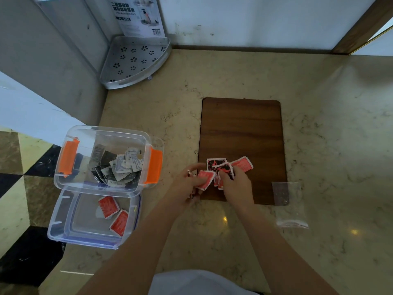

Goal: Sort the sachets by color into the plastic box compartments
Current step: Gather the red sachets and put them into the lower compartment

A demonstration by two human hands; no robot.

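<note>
A small pile of red sachets (pixel 242 163) lies at the near left corner of a brown wooden board (pixel 242 133). My left hand (pixel 187 186) is closed around several red sachets at the board's left edge. My right hand (pixel 236 184) presses its fingers on red and black sachets in the pile. To the left stands a clear plastic box with orange clips (pixel 70 177) holding several white and black sachets (pixel 119 165). In front of it, a shallow clear tray (pixel 61 226) holds two red sachets (pixel 112 213).
An empty clear plastic bag (pixel 289 205) lies right of the board's near corner. A metal corner shelf (pixel 136 60) with a printed card stands at the back left. The marble counter (pixel 329 124) drops off on the left to a tiled floor.
</note>
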